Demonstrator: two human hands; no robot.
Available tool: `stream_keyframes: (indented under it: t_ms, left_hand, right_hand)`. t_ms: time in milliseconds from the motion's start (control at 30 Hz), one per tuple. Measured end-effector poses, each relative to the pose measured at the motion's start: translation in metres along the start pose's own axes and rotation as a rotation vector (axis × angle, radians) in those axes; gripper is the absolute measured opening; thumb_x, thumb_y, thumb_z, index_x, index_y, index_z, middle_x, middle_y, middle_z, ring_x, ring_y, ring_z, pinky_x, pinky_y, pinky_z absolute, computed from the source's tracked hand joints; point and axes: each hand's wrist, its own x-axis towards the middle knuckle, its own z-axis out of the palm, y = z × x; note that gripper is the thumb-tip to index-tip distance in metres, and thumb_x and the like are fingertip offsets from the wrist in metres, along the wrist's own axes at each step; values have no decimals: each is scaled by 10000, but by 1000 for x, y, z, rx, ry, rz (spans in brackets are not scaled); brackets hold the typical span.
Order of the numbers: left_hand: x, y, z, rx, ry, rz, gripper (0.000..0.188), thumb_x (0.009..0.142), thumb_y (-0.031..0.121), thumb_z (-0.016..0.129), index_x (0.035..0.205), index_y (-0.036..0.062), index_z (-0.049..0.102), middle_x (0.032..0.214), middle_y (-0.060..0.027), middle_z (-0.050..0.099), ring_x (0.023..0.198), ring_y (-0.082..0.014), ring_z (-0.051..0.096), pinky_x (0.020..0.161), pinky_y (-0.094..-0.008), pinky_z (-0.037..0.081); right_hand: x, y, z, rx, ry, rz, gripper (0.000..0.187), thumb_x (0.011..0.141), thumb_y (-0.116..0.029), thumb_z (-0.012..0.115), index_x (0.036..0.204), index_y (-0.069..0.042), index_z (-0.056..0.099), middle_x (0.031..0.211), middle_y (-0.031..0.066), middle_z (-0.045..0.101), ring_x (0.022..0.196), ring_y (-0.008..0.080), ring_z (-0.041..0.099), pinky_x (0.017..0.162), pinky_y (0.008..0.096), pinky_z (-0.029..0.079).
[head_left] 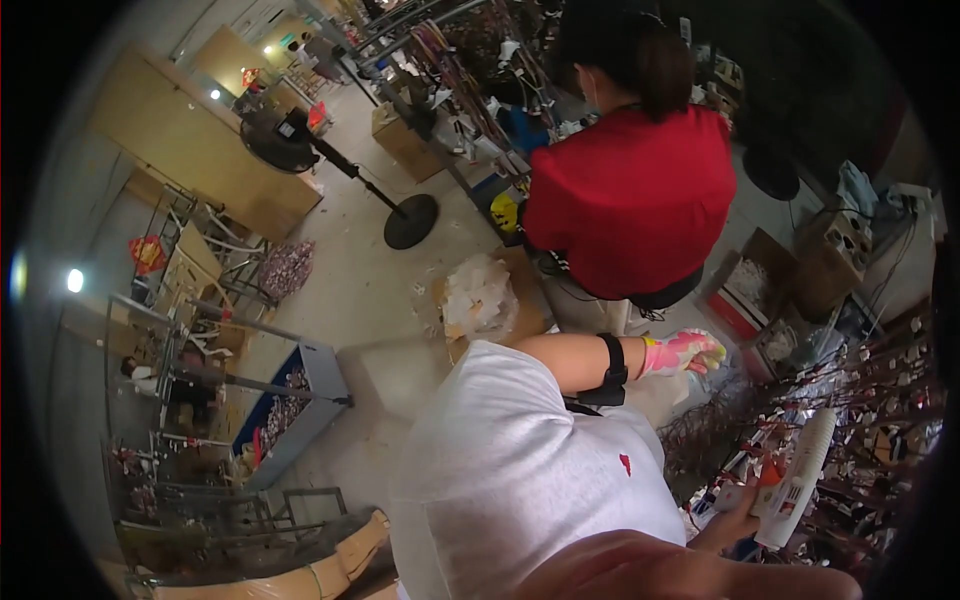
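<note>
My left arm crosses in front of my white shirt with a black band on it. My left hand (685, 352), in a pink, yellow and white glove, is held out past the shirt. Its fingers look curled together, and what they hold, if anything, is too small to see. Low on the right, partly hidden by my shirt, is my right hand (735, 522). Its fingers look closed beside a long white ribbed object (808, 460); I cannot tell whether they grip it. Dark wires with small white connectors (860, 420) spread densely around that object.
A person in a red top (630, 200) sits ahead, back turned, by a rack of hanging wires (440, 60). Close to my left is a cardboard box (530, 290) with white scraps. A pedestal fan (410, 220), a blue-grey bin (325, 385) and an open carton (765, 255) stand around.
</note>
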Motion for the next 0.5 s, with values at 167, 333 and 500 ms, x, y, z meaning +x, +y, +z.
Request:
stream_keyframes:
  t_ms: [167, 333, 500]
  left_hand:
    - [-11, 12, 9, 43, 5, 0, 354, 934, 267, 542, 1240, 87, 540, 1145, -62, 643, 964, -159, 634, 791, -286, 499]
    - [2, 0, 24, 11, -68, -15, 332, 924, 267, 574, 1212, 101, 560, 1156, -53, 633, 969, -161, 630, 807, -290, 488]
    - [4, -4, 43, 43, -88, -6, 325, 926, 322, 585, 1156, 92, 589, 1076, -54, 656, 911, -149, 637, 755, -269, 496]
  right_hand:
    - [18, 5, 7, 8, -6, -5, 492, 894, -96, 590, 1319, 87, 422, 1304, 183, 527, 1102, 269, 578, 919, 382, 491]
    - [19, 1, 2, 15, 10, -35, 513, 895, -104, 596, 1332, 84, 402, 1306, 189, 523, 1118, 276, 571, 927, 391, 489]
    - [15, -3, -4, 27, 41, -54, 535, 896, -112, 601, 1344, 81, 382, 1307, 194, 518, 1134, 283, 564, 935, 400, 488]
